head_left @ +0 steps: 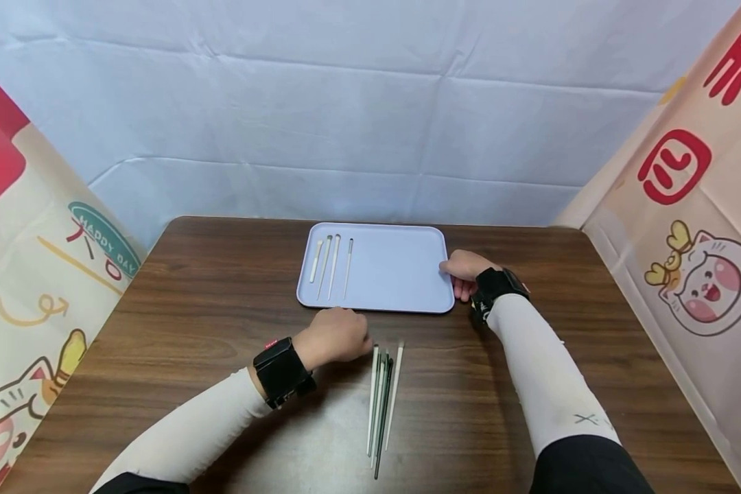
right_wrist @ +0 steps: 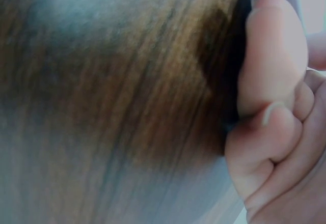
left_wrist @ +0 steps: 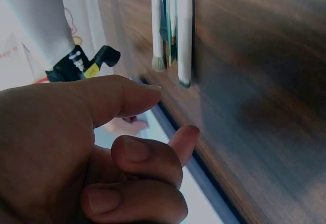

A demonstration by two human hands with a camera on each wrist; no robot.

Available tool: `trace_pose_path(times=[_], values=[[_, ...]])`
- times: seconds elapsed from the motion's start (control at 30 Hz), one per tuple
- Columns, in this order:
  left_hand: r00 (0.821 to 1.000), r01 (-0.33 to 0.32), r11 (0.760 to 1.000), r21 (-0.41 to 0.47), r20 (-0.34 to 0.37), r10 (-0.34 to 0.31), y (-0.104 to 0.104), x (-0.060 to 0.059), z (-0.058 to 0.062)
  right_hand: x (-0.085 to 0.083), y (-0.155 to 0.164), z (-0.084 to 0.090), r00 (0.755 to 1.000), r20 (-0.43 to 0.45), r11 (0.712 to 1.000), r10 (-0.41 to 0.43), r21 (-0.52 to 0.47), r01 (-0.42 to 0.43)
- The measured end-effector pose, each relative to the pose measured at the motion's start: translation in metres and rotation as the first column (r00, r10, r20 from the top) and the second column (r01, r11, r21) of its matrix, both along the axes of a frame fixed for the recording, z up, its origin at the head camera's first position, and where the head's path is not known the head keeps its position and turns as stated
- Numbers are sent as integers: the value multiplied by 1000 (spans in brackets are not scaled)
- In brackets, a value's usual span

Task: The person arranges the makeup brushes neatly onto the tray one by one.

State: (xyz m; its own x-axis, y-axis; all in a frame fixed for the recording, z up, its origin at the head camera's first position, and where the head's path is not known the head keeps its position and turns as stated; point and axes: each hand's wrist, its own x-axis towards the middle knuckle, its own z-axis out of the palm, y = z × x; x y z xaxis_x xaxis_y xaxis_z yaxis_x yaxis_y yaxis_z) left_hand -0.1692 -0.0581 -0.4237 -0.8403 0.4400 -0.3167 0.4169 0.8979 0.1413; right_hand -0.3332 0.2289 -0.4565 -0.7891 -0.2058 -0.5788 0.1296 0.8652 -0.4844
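Observation:
At the tray's (head_left: 395,267) right edge, my right hand (head_left: 467,271) grips the rim, with curled fingers beside it in the right wrist view. Several slim brushes (head_left: 335,264) lie side by side in the left part of this pale lavender tray. My left hand (head_left: 339,335) is just in front of the tray's near edge and holds nothing; thumb and index finger stand apart, the other fingers bent. Close to its right lies a loose bunch of slim brushes (head_left: 381,405) with white and green handles. Soft bristles show on one brush (left_wrist: 159,62) in the left wrist view.
Everything stands on a dark brown wooden table (head_left: 222,309). A pale blue cloth (head_left: 346,123) hangs behind its far edge. Printed cloths (head_left: 685,206) with cartoon figures hang at the left and right sides.

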Motion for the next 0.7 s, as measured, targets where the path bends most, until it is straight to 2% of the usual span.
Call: trace_pose_path(times=[0.23, 0.4, 0.7], values=[[1000, 27, 999, 26, -10, -27, -3, 10, -4, -1, -1, -1, 1000, 22, 1000, -12, -7, 12], [999, 52, 999, -1, -17, -52, -1, 16, -7, -1, 0, 0, 1000, 27, 1000, -11, -9, 12], [998, 58, 998, -2, 18, -58, 1, 25, -13, 1, -1, 1, 1000, 14, 1000, -12, -8, 12]])
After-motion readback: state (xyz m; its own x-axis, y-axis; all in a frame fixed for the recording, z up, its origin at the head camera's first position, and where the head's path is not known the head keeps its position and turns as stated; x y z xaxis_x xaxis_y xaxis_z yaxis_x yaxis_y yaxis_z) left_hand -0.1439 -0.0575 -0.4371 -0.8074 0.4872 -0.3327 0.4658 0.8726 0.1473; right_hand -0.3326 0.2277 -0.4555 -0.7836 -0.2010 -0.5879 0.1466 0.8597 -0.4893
